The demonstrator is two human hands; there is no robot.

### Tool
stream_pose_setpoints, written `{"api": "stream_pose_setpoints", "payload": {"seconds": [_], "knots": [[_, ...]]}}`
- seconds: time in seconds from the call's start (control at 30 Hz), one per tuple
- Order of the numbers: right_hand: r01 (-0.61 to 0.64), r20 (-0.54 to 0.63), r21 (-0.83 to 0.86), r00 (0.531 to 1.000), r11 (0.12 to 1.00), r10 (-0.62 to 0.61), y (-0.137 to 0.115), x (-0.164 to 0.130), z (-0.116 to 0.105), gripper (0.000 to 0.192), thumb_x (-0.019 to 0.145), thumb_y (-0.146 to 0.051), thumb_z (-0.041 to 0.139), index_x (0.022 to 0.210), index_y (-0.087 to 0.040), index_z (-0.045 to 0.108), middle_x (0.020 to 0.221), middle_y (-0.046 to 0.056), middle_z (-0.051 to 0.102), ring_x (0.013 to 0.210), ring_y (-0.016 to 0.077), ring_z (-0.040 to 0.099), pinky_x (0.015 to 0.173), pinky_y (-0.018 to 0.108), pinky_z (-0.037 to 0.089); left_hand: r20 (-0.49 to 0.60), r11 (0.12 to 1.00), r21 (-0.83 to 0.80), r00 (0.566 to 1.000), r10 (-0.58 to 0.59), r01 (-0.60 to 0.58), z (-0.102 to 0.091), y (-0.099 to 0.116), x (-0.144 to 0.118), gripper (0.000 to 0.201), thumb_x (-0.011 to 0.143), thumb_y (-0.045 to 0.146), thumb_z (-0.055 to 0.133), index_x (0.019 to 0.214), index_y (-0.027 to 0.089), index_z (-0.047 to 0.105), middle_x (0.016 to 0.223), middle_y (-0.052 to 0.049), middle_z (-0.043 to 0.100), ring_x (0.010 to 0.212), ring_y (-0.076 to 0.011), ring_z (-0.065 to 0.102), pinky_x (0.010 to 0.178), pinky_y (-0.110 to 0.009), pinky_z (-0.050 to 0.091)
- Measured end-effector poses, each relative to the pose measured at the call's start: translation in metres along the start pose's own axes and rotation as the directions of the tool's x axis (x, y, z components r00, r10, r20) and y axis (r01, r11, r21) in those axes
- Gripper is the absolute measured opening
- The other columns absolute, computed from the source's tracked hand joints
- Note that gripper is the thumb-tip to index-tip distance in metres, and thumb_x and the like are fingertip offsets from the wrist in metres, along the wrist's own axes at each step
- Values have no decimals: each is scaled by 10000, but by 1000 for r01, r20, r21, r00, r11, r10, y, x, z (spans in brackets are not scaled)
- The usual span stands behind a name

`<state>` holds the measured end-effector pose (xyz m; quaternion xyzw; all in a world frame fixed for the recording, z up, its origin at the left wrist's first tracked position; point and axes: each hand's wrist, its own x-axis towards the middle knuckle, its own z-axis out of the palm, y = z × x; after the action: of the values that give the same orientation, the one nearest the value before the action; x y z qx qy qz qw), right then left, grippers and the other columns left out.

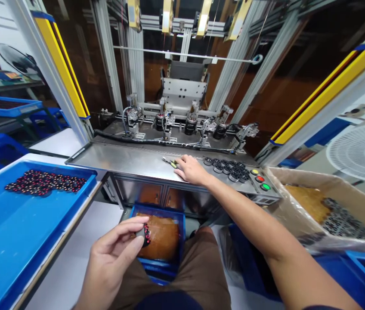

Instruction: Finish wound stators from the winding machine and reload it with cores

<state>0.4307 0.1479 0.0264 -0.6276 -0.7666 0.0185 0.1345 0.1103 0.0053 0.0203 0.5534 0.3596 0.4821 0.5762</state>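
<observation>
My left hand [113, 254] is pinching 1 small black ring-shaped wound coil [145, 234] over my lap; my right hand [191, 170], lying loosely flat, is reaching for green-handled tweezers [170, 162] on the steel shelf [131, 159]; I'm judging a gentle edge grip safest.

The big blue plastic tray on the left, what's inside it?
The shallow blue plastic tray holds a flat cluster of small round dark parts wound in red near its far end. Anything beneath them is hidden.

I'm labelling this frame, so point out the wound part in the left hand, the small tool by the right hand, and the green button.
wound part [145, 234], head view, its red-wound edge.
small tool [170, 162], head view, its handle.
green button [265, 187], head view, its cap.
</observation>
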Motion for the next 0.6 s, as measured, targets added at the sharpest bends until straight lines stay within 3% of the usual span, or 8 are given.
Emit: {"api": "stream_pose_setpoints", "payload": {"seconds": [0.1,0.2,0.33,0.4,0.47,0.5,0.57,0.6], "knots": [[-17,-16,96,1000,995,18,3,1,0,317,916,-370,592,1138,-143,611,1164,108,588,1099,265,533,996,467,380,-1,999,-33,1000,-30,30,2,1,2,132,861,246,687,971,289,747,1164,17,752,1152,-144,649,1032,-198,461],[-41,-62,246,996,968,57,10,2,-8,292,933,-417,561,1040,-152,625,1064,72,631,1011,229,583,941,446,435,-23,997,-53,998,-57,56,6,4,3,146,854,273,695,986,291,756,1157,22,758,1155,-141,647,1023,-177,458],[-38,-115,503,987,863,111,7,-21,-27,522,1017,-493,223,1131,-133,583,939,104,673,838,214,637,760,371,510,-38,993,-75,994,-98,95,7,8,4,245,864,306,681,1097,257,737,1173,-25,753,1087,-151,680,964,-157,491],[-6,-113,606,989,795,94,-9,-54,-31,555,1002,-532,193,1222,-142,521,929,107,682,796,208,650,710,347,529,-10,990,-102,995,-98,96,7,10,5,279,856,285,688,1131,254,724,1183,-36,749,1051,-163,698,936,-173,518],[30,-100,681,994,732,52,-34,-100,-24,504,943,-554,413,1260,-171,494,963,94,680,822,202,656,752,341,542,13,990,-113,997,-81,82,8,10,5,295,841,245,704,1135,270,722,1194,-24,746,1044,-167,707,936,-181,527],[45,-92,719,995,694,31,-49,-125,-17,516,909,-530,500,1291,-183,476,971,84,670,832,199,651,768,337,544,20,991,-108,997,-72,73,9,10,6,296,836,227,709,1127,279,726,1196,-15,746,1046,-166,709,940,-178,524],[70,-93,841,996,537,15,-76,-174,1,596,874,-378,595,1404,-206,384,981,79,656,861,200,655,798,340,552,21,995,-84,998,-54,56,12,10,6,301,831,206,715,1118,294,730,1189,0,749,1048,-159,711,942,-167,519],[78,-93,833,996,548,-2,-88,-195,11,632,854,-300,612,1430,-220,364,1005,82,659,874,200,662,841,355,550,15,997,-66,999,-47,48,15,10,6,303,830,203,716,1118,296,730,1182,1,752,1055,-159,709,944,-166,518]]}}
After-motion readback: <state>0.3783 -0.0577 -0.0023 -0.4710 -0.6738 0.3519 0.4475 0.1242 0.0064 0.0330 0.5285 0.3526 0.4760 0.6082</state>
